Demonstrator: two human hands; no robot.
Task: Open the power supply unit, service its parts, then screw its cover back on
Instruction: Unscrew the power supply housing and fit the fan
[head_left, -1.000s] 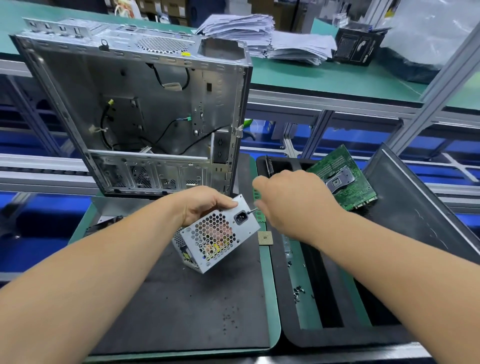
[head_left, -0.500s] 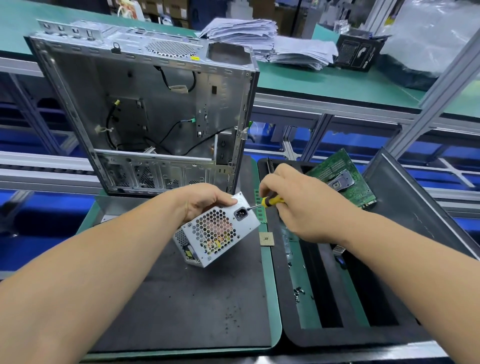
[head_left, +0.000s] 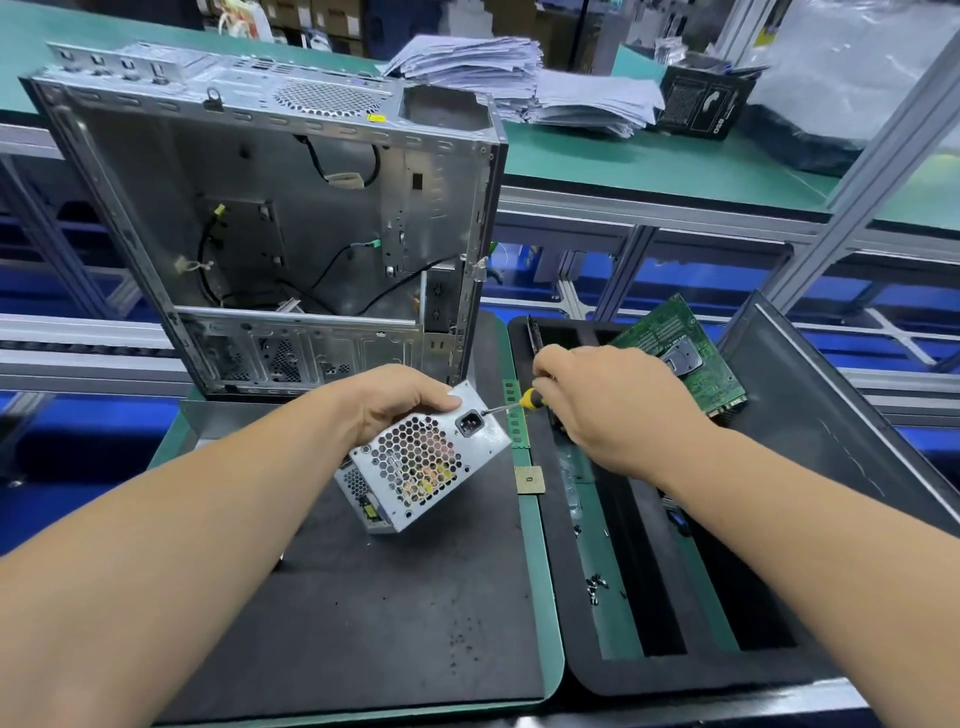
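Note:
A small silver power supply unit (head_left: 423, 465) with a honeycomb grille and a black mains socket stands tilted on the dark mat (head_left: 363, 613). My left hand (head_left: 395, 397) grips its upper edge from above. My right hand (head_left: 608, 402) is closed around a screwdriver (head_left: 511, 405) with a yellow and black handle. The thin shaft points left and its tip touches the unit's face just right of the socket, near the top corner.
An open, stripped computer case (head_left: 280, 228) stands behind the unit. Right of the mat lies a black slotted tray (head_left: 576, 670) with loose screws (head_left: 596, 584), a green motherboard (head_left: 680, 353) and a leaning dark panel (head_left: 831, 415). A memory stick (head_left: 514, 421) and small chip (head_left: 529, 479) lie between.
My right hand drew back to the right, uncovering the screwdriver's yellow handle and shaft while the tip stays at the unit's corner. My left hand keeps its hold.

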